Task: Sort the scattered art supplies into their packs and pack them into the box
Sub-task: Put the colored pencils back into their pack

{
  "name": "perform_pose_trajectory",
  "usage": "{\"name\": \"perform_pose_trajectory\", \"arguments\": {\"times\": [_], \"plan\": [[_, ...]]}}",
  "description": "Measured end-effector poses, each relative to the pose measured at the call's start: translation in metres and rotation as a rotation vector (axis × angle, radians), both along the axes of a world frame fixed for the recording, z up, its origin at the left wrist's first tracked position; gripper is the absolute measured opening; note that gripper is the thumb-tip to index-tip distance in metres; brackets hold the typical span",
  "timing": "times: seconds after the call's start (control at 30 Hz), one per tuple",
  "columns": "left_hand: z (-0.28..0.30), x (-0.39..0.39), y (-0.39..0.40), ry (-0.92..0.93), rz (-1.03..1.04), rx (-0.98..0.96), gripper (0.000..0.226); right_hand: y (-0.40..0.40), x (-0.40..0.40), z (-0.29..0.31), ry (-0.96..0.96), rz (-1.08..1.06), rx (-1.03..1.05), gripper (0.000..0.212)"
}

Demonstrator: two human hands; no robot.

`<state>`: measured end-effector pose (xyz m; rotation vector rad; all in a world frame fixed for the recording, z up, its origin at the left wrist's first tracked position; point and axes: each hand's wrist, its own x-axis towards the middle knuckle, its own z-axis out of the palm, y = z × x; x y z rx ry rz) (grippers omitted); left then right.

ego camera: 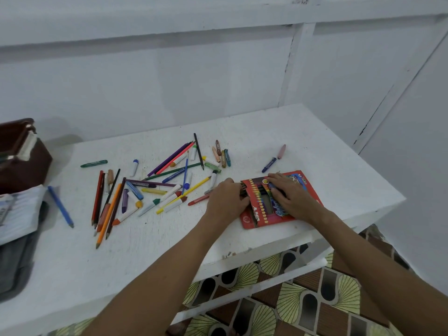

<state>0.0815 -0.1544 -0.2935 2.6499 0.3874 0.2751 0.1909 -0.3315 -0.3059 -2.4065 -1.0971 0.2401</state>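
A red colored-pencil pack (260, 214) lies flat near the white table's (303, 141) front edge. The right hand (293, 195) presses on it, fingers spread flat. The left hand (228, 197), fingers curled, grips dark pencils (243, 190) at its open end. Loose crayons and pencils (155, 183) lie scattered left of the pack.

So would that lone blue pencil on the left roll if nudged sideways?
Probably: the blue pencil looks slim and straight and lies alone on the flat table, nothing beside it to stop it. It looks stiff and light, so it should lift easily. Whether its barrel is round or faceted is unclear.
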Motion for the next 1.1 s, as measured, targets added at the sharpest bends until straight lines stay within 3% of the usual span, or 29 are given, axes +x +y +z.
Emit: {"name": "perform_pose_trajectory", "arguments": {"times": [0.27, 0.5, 0.67, 0.8, 0.9, 1.1], "plan": [[-0.007, 0.001, 0.004, 0.006, -0.003, 0.001, 0.030, 0.002, -0.001, -0.002, -0.039, 0.008, -0.035, 0.047], [0.005, 0.003, 0.017, 0.020, -0.045, -0.120, 0.029, 0.001, 0.000, -0.001, -0.029, 0.012, -0.046, 0.049], [0.026, 0.006, 0.098, -0.067, 0.218, -0.104, 0.029, 0.002, 0.000, -0.003, -0.053, 0.012, -0.053, 0.050], [0.028, 0.000, 0.179, 0.141, 0.422, 0.029, 0.038, 0.003, 0.000, -0.005, -0.076, 0.007, -0.040, 0.049], [0.025, -0.006, 0.208, 0.318, 0.379, 0.046, 0.043, 0.004, 0.000, -0.006, -0.087, 0.004, -0.039, 0.049], [0.020, -0.015, 0.213, 0.319, 0.335, 0.055, 0.034, 0.011, 0.001, -0.007, -0.087, -0.005, -0.046, 0.050]]}}
